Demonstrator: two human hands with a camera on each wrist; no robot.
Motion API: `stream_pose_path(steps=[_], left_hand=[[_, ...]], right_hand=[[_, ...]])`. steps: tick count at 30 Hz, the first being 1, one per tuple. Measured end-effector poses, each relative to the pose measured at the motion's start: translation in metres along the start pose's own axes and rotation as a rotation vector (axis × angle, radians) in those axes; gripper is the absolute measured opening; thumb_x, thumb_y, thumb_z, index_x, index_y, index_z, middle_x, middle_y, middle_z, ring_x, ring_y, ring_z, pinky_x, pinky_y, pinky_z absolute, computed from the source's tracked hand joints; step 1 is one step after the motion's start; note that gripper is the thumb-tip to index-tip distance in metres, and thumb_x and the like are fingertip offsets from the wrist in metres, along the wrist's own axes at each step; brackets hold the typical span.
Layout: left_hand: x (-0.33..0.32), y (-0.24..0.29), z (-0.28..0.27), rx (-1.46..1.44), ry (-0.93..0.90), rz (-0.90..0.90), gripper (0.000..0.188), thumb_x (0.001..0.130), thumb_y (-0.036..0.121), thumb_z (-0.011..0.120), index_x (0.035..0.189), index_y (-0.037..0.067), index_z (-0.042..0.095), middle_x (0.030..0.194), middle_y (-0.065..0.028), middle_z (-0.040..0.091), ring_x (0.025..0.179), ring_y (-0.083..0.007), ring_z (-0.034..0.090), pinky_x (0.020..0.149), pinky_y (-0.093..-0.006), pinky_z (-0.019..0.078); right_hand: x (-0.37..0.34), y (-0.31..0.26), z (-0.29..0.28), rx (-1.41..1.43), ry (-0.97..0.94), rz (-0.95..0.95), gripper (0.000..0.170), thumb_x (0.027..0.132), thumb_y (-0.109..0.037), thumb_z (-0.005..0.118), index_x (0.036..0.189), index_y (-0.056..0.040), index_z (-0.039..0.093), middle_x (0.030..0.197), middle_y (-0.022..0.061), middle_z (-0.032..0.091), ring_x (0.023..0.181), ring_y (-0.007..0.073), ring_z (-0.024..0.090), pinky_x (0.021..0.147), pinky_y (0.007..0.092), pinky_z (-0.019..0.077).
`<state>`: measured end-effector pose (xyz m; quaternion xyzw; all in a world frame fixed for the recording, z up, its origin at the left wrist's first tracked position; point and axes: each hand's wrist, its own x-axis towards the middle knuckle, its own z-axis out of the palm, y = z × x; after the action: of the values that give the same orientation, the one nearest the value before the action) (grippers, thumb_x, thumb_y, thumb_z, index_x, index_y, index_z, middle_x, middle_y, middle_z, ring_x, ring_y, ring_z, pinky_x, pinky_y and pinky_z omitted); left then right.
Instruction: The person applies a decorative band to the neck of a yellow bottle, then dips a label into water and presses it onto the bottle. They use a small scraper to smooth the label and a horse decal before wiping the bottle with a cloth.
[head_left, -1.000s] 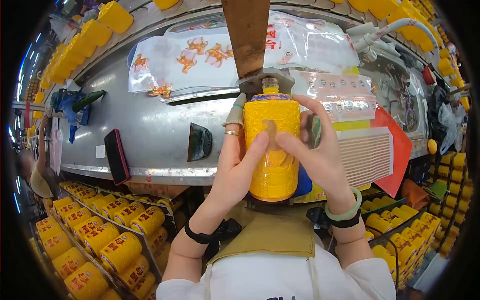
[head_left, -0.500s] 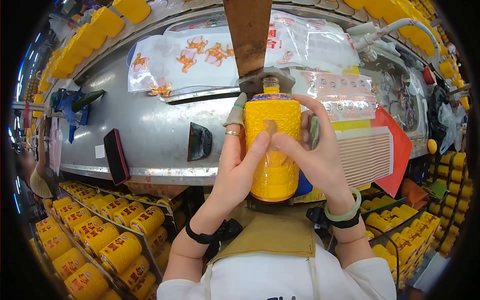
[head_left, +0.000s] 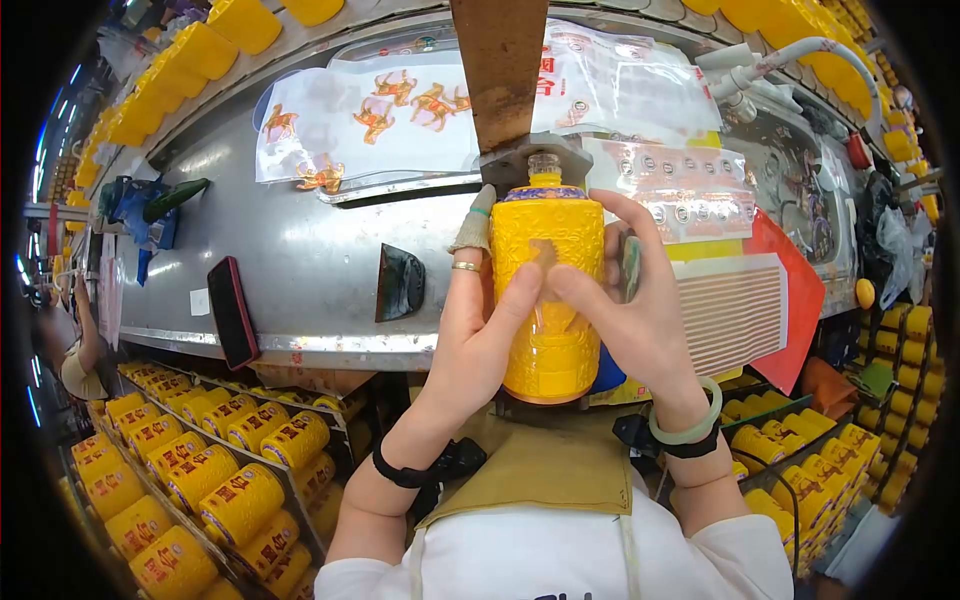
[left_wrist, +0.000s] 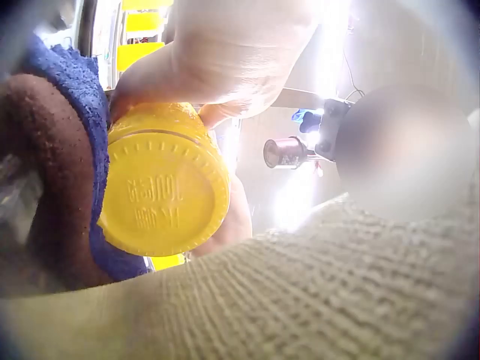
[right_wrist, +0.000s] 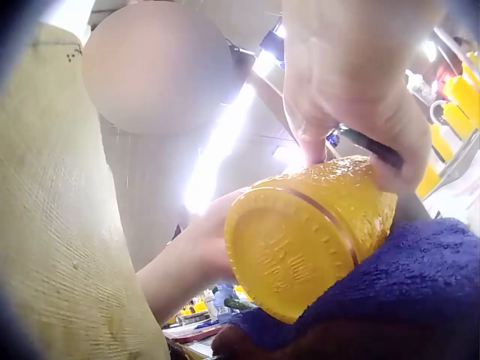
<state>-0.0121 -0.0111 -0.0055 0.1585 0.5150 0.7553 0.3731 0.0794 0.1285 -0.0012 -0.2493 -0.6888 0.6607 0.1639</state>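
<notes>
A yellow embossed bottle [head_left: 547, 365] with a clear glass neck lies on its side, its neck pointing away from me. My left hand [head_left: 468, 340] grips its left side, and my right hand [head_left: 645, 325] grips the right. Both thumbs press side by side on a small brownish decal [head_left: 543, 254] on its upper face. A cloth finger cover [head_left: 471, 228] sits on a left finger. Tucked in my right hand is a flat dark-green piece [head_left: 631, 265]. Both wrist views show the bottle's round base, with a blue towel [right_wrist: 409, 274] against its underside.
Beyond the neck stands a brown upright bar [head_left: 497, 70]. Decal sheets [head_left: 350, 150] lie on the metal table [head_left: 310, 250], with a phone [head_left: 233, 312] and another dark-green piece [head_left: 400, 283] at left. Crates of yellow bottles [head_left: 240, 500] flank me. Another person [head_left: 82, 360] is at far left.
Both hands keep their grip, thumbs on the decal, while the bottle shifts very slightly to the right in view. The person at far left has changed arm position.
</notes>
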Motion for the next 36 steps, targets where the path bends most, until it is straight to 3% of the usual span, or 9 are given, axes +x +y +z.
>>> stream_pose_path(steps=[5, 7, 11, 13, 17, 23, 27, 30, 36], left_hand=[[0.0, 0.0, 0.0, -0.01, -0.007, 0.0, 0.061, 0.11, 0.014, 0.053, 0.161, 0.001, 0.023, 0.145, -0.0124, 0.05, 0.131, -0.0172, 0.052, 0.11, -0.0337, 0.0443], [0.0, -0.001, 0.0, -0.008, -0.001, -0.008, 0.063, 0.11, 0.012, 0.053, 0.162, 0.002, 0.02, 0.146, -0.0122, 0.05, 0.131, -0.0175, 0.052, 0.111, -0.0337, 0.0439], [0.0, 0.001, -0.001, -0.048, 0.003, -0.006, 0.067, 0.109, 0.01, 0.054, 0.164, 0.002, 0.018, 0.146, -0.0122, 0.05, 0.133, -0.018, 0.051, 0.111, -0.0339, 0.0434], [0.0, 0.003, -0.003, -0.007, -0.03, -0.012, 0.069, 0.104, 0.007, 0.054, 0.164, 0.002, 0.02, 0.161, -0.0135, 0.037, 0.149, -0.0234, 0.038, 0.122, -0.0396, 0.0313], [0.001, 0.002, -0.002, 0.169, -0.035, -0.014, 0.075, 0.1, 0.003, 0.061, 0.163, 0.001, 0.021, 0.156, -0.0142, 0.041, 0.144, -0.0232, 0.043, 0.119, -0.0392, 0.0357], [0.004, -0.001, 0.0, 0.158, -0.018, 0.063, 0.077, 0.098, 0.002, 0.064, 0.162, 0.0, 0.021, 0.152, -0.0139, 0.044, 0.14, -0.0228, 0.047, 0.116, -0.0382, 0.0389], [-0.002, 0.0, -0.005, 0.179, -0.064, 0.056, 0.085, 0.096, 0.003, 0.068, 0.163, -0.002, 0.016, 0.153, -0.0165, 0.042, 0.142, -0.0241, 0.044, 0.119, -0.0397, 0.0358], [-0.012, -0.003, -0.008, 0.167, -0.043, 0.11, 0.087, 0.095, 0.001, 0.066, 0.163, -0.004, 0.013, 0.156, -0.0196, 0.039, 0.144, -0.026, 0.043, 0.121, -0.0412, 0.0336], [-0.023, -0.012, -0.017, 0.289, 0.03, 0.296, 0.076, 0.093, -0.001, 0.056, 0.161, -0.005, 0.024, 0.163, -0.0235, 0.031, 0.15, -0.0322, 0.037, 0.123, -0.0459, 0.0305]], right_hand=[[-0.001, 0.005, 0.002, -0.004, 0.021, -0.02, 0.069, 0.088, -0.02, 0.083, 0.142, 0.0037, 0.047, 0.132, 0.0163, 0.059, 0.123, 0.0229, 0.057, 0.106, 0.0361, 0.0463], [-0.001, 0.008, 0.001, -0.091, 0.022, -0.086, 0.066, 0.091, -0.003, 0.077, 0.149, -0.0026, 0.044, 0.112, 0.003, 0.057, 0.104, 0.0092, 0.057, 0.087, 0.0223, 0.0482], [-0.002, -0.012, -0.009, -0.149, -0.027, -0.016, 0.065, 0.092, -0.015, 0.079, 0.145, 0.0012, 0.046, 0.123, 0.0107, 0.06, 0.114, 0.0175, 0.058, 0.1, 0.0313, 0.0475], [-0.001, -0.014, -0.019, 0.127, -0.121, 0.138, 0.059, 0.095, -0.009, 0.074, 0.146, -0.0009, 0.046, 0.113, 0.0044, 0.058, 0.1, 0.0096, 0.055, 0.09, 0.0245, 0.0465], [0.003, -0.019, -0.026, 0.086, -0.153, 0.108, 0.054, 0.098, -0.006, 0.07, 0.147, -0.002, 0.047, 0.104, 0.0002, 0.056, 0.09, 0.0051, 0.05, 0.083, 0.0203, 0.0439], [0.02, -0.037, -0.025, -0.218, 0.055, -0.324, 0.036, 0.096, 0.004, 0.061, 0.132, 0.0001, 0.058, 0.108, 0.0103, 0.067, 0.096, 0.0193, 0.065, 0.089, 0.0322, 0.0515], [0.019, -0.068, -0.024, -0.589, -0.109, -0.564, 0.033, 0.085, 0.011, 0.066, 0.115, -0.0005, 0.07, 0.104, 0.012, 0.069, 0.096, 0.0248, 0.066, 0.088, 0.0348, 0.0532], [0.014, -0.075, -0.017, -0.788, -0.276, -0.655, 0.036, 0.082, 0.008, 0.071, 0.116, -0.0015, 0.07, 0.102, 0.0122, 0.07, 0.09, 0.0294, 0.062, 0.083, 0.038, 0.0517], [0.023, -0.08, -0.016, -0.911, -0.12, -0.749, 0.037, 0.08, 0.008, 0.073, 0.115, -0.0024, 0.071, 0.102, 0.0115, 0.071, 0.088, 0.0296, 0.06, 0.08, 0.0385, 0.0498]])
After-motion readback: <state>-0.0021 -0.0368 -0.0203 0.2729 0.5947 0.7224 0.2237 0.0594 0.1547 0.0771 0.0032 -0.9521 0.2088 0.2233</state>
